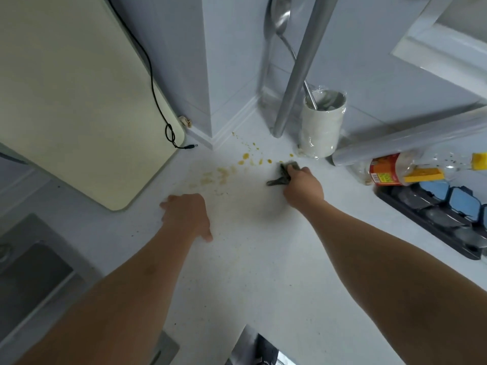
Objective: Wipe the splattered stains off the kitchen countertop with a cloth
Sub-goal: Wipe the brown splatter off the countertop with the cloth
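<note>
Yellow-orange splatter stains point(247, 156) dot the white countertop point(253, 259) near the back corner, with paler smeared patches point(218, 176) to their left. My right hand point(303, 187) grips a dark grey cloth point(283, 175) and presses it on the counter at the right end of the stains. A fold of the cloth sticks out to the left of the hand. My left hand point(188, 216) rests flat on the counter with fingers spread, just in front of the smeared patches.
A pale green cutting board point(79, 101) leans at the left with a black cable point(168, 133) over it. A white utensil holder point(322, 125), a metal pole point(297, 72), a foil roll point(411, 140), bottles point(395, 169) and a dark tray point(434, 217) stand right. A sink point(29, 272) lies lower left.
</note>
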Tool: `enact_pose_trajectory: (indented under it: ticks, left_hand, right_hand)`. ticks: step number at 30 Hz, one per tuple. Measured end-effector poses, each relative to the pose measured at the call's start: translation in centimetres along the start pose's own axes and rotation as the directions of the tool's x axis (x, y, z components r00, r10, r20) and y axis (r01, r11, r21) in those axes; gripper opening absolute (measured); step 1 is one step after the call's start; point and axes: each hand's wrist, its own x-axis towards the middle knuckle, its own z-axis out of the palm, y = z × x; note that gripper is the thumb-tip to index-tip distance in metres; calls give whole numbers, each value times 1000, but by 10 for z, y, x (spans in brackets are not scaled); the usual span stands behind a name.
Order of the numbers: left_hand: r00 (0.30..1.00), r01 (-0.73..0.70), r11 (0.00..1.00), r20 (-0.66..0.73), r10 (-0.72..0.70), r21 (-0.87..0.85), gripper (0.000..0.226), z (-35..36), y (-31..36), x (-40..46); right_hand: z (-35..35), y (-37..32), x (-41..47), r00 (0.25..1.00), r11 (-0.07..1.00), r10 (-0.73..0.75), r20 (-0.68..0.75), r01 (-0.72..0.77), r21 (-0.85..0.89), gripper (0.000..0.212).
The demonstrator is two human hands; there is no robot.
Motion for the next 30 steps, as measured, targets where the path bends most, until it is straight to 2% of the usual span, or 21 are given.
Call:
enact_pose_trajectory:
  ticks: [6,13,16,19,23,26,28,30]
  left_hand:
    - [999,-22,999,-38,21,-32,58,5,-5,-6]
    - [1000,-17,1000,-16,16,-17,64,2,-4,-5]
    - [999,-20,999,-30,19,-26,63,0,-4,-8]
    - [999,-19,999,-46,17,-46,62,0,-4,-12]
    - [999,-7,995,-38,3,-101,63,-5,-4,-17]
    - [999,-19,994,-45,14,-111,65,-7,-4,-19]
    - [999,-13,994,-40,9,-111,68,-8,-2,-20]
    - [999,-3,994,-37,-2,-112,69,-8,-1,-19]
  right_hand:
    - [-5,0,34,999,995,39,-16,-40,-86,66]
    - [-7,-18,61,999,996,37,0,-37,-80,53]
    - [-6,-29,65,999,998,-42,2,42,-42,58]
    - [0,-50,55,982,983,-181,60,183,-19,62]
    - [18,-79,26,926,928,-363,101,369,-51,68]
    - [24,-74,15,866,866,-474,158,491,-95,71]
    - [20,-58,16,870,870,-468,152,484,-94,71]
    - [14,-42,24,913,912,-396,94,403,-72,73]
